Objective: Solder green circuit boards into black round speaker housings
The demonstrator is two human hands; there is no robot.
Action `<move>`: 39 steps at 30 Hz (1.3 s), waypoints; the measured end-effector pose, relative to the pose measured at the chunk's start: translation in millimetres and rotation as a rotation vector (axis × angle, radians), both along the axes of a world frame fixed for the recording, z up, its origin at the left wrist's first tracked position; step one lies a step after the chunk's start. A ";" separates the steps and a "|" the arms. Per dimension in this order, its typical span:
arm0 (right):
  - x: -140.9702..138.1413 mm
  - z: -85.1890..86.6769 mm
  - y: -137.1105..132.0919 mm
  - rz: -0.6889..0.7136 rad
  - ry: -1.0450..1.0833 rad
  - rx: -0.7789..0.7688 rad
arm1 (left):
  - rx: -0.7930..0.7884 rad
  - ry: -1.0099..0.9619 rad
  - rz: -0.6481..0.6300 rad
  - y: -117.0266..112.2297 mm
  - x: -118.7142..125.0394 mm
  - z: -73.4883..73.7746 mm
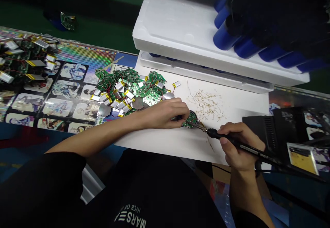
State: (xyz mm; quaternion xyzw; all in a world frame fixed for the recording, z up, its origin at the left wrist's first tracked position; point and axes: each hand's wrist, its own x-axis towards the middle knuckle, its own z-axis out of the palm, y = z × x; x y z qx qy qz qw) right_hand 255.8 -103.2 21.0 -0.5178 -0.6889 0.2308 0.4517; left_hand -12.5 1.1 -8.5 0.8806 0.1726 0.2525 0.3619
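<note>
Your left hand [167,114] pinches the board [191,118] in its fingers at mid-frame on the surface [180,142], your right hand [238,145] wraps the iron [215,134], tip on it, so one board is in work and the pile [129,90] up-left likely waits.

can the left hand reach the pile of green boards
Probably yes: the pile lies just beyond the left hand, nothing between, though its fingers hold a round board.
</note>
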 end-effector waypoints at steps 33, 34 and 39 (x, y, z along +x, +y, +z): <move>-5.0 16.5 0.7 0.040 -0.169 0.062 | 0.003 -0.007 0.018 -2.0 0.5 1.8; -4.9 16.2 0.8 0.041 -0.170 0.065 | 0.005 -0.009 0.017 -2.0 0.5 1.7; 0.7 11.3 -2.7 0.036 -0.151 0.061 | 0.012 -0.005 0.013 -1.8 0.8 1.8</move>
